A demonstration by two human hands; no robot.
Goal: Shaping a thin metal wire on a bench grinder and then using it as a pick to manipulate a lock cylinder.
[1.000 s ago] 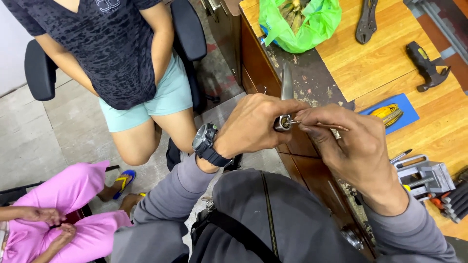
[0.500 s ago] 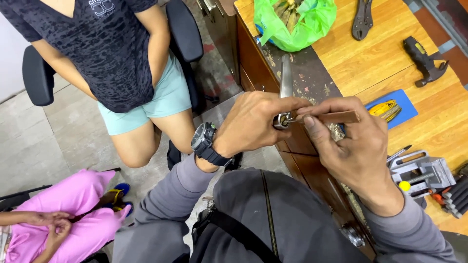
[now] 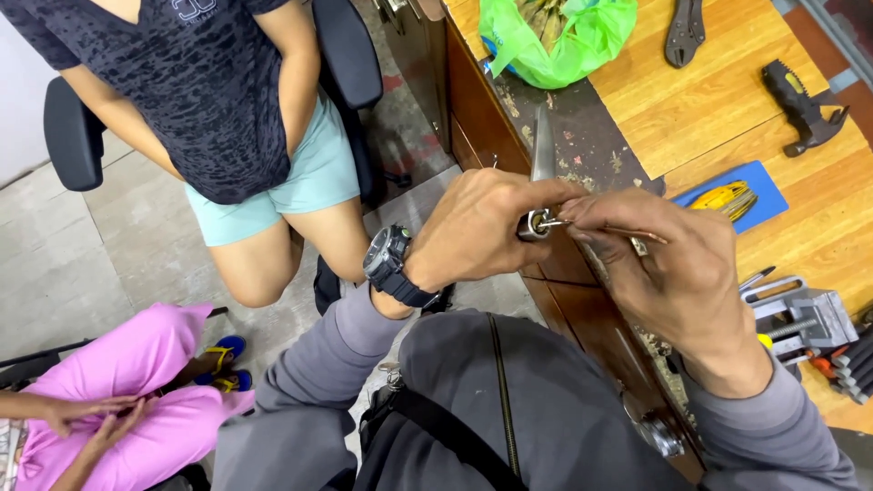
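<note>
Steel lock (image 3: 533, 224) sits gripped in my left hand (image 3: 477, 227); my right hand (image 3: 668, 264) pinches what looks like a key (image 3: 555, 221).

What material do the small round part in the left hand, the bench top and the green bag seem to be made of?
The small round part, pinched by the left hand, looks like bright metal: silvery with a shine. The right hand works at it with a thin tool. The bench top looks like varnished wood: warm orange with visible grain. The green bag looks like thin plastic: glossy, crinkled, partly see-through.
</note>
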